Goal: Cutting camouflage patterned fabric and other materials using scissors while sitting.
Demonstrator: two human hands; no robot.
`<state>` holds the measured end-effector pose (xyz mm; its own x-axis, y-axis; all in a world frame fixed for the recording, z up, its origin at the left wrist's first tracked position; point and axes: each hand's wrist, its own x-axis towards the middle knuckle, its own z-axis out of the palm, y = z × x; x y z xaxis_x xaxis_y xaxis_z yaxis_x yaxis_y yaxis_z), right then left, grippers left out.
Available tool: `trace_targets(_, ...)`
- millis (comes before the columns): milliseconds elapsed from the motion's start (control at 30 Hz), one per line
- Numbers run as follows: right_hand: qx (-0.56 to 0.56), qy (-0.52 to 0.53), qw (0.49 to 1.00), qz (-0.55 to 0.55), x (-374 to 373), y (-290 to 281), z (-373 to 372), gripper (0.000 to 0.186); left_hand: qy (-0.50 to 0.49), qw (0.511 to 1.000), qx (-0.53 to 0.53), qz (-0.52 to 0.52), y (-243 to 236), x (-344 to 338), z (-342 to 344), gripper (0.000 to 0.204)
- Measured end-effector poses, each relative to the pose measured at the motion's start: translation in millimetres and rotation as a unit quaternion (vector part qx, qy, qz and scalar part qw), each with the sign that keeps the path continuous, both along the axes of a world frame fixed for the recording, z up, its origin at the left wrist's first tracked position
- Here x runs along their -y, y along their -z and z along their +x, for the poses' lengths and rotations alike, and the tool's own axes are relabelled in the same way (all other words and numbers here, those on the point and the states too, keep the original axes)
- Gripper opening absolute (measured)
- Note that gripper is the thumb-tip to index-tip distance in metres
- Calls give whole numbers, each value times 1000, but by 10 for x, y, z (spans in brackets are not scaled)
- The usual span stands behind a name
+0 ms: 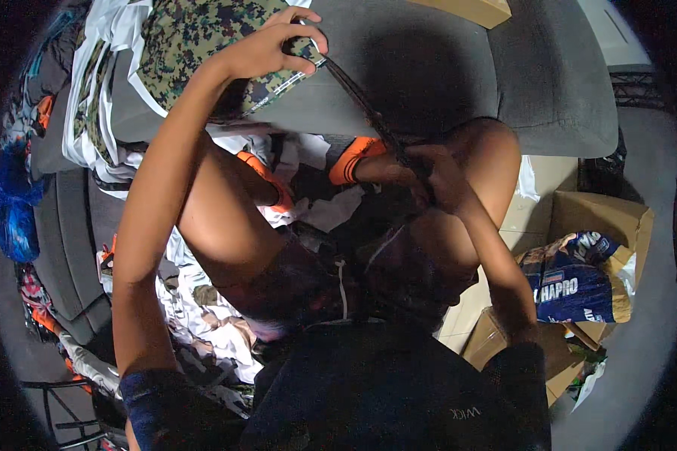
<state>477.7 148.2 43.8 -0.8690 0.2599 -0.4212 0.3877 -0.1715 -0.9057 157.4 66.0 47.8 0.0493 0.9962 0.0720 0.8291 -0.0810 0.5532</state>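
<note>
On the grey seat, my left hand [278, 49] pinches the corner of a green camouflage cloth [192, 56] with white edging. From that corner a long, thin dark strip [361, 98], like a cord or strap, runs down to the right. My right hand [440, 177] is closed round its lower end, above my knee. Shadow hides the exact kind of the strip and part of the right fingers.
More white-edged camouflage pieces [90, 113] hang over the seat [414, 68] at left. White and dark cloth scraps [210, 323] cover the floor round my orange-socked feet. At right, a cardboard box [602, 207] holds a blue bag [564, 282]; another carton [466, 9] stands on the seat.
</note>
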Motion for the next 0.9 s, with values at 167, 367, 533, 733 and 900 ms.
trace_targets(167, 15, -4, 1000, 11, 13, -51, -7, 9, -6, 1000, 10, -22, -60, -10, 42, 29)
trace_targets(367, 7, -6, 999, 46, 30, -96, -29, 14, -6, 1000, -3, -23, -82, -7, 54, 29)
trace_targets(533, 28, 0, 999, 27, 50, -99, -25, 16, -3, 1000, -4, -20, -70, -12, 45, 29)
trace_targets(733, 73, 33, 996, -33, 91, -54, -56, 14, 6, 1000, -4, -17, -95, -31, 14, 29)
trace_targets(900, 82, 4, 997, 4, 65, -80, -85, 15, 21, 1000, 15, 10, -104, -45, -22, 28)
